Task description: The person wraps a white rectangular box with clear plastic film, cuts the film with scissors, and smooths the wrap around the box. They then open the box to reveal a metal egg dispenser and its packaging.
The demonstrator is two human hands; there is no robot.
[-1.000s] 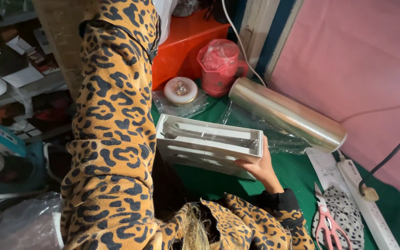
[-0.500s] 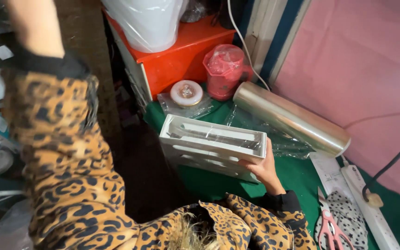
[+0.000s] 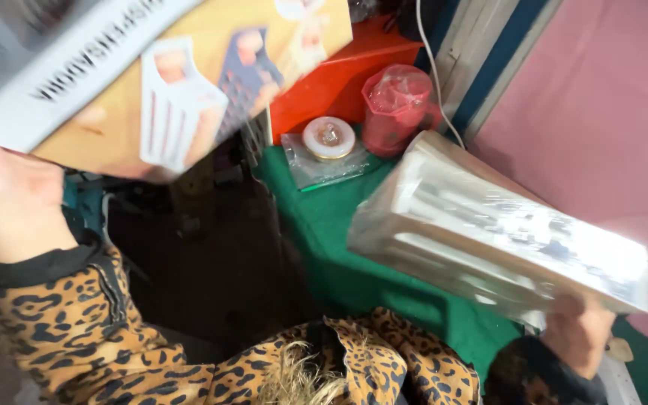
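A green cloth is covering the desk point(image 3: 324, 247), which is running along a pink wall point(image 3: 601, 112) with a blue and white upright strip point(image 3: 481, 67) beside it. At the desk's far end an orange box point(image 3: 339, 75) is standing, with a red wrapped jar point(image 3: 397, 109) just beside it and a round white disc in a clear bag point(image 3: 328, 139) lying in front. A white cord point(image 3: 433, 75) is hanging down behind the jar. To the left of the desk the floor is lying in dark shadow. The left hand point(image 3: 9, 195) is holding a printed cardboard box point(image 3: 151, 75) up high, its grip clamped on the box's lower edge. The right hand point(image 3: 579, 334) is gripping a white slotted rack in clear wrap point(image 3: 489, 229) from below, tilted above the green cloth.
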